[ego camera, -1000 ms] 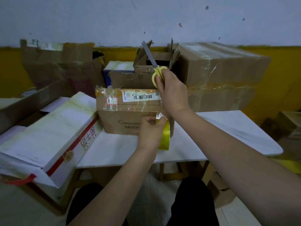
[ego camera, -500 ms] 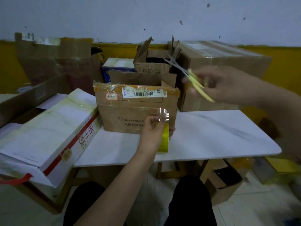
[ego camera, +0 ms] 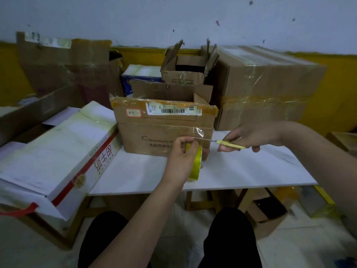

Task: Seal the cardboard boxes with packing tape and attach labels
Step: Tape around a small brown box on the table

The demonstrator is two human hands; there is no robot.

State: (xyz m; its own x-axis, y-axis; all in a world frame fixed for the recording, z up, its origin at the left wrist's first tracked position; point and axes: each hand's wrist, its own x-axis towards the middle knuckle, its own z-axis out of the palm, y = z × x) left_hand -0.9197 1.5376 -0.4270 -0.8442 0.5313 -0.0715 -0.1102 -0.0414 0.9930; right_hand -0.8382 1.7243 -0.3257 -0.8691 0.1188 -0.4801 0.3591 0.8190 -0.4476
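Scissors (ego camera: 228, 144) swung down in my right hand (ego camera: 251, 136), blades at the tape strip beside my left hand (ego camera: 180, 157), which grips the light tape roll (ego camera: 196, 163). Film's flimsy, sticky; cardboard box (ego camera: 164, 128) sits just beyond.

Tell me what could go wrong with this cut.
The scissors in the right hand point at the left hand, whose fingers hold the tape roll close to the blades: they could get nicked. The stretched tape may curl and stick to itself once cut.
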